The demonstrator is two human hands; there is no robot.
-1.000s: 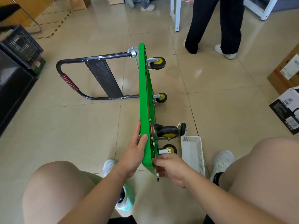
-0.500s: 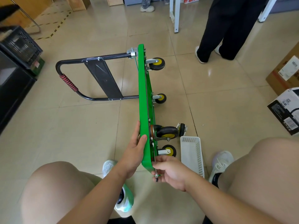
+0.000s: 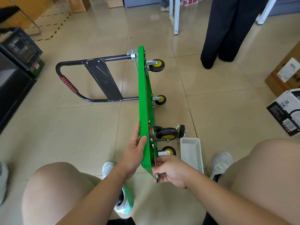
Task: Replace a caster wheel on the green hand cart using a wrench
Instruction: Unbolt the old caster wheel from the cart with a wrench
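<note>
The green hand cart (image 3: 143,111) stood on its side on the floor, wheels facing right. At the cart's near end the left hand (image 3: 134,153) clasped the deck, thumb hooked over its upper edge. The right hand (image 3: 172,171) curled round a wrench (image 3: 156,178) against the cart's underside, just below the nearest caster wheel (image 3: 168,151). To work that fastener well, the left hand likely needed to brace the deck firmly while the wrench sat square on the nut, swinging in short arcs. A loose caster (image 3: 182,130) lay to the cart's right. Compared with a second before, both hands had barely shifted; only the bystander (image 3: 224,30) beyond the cart had stepped sideways.
</note>
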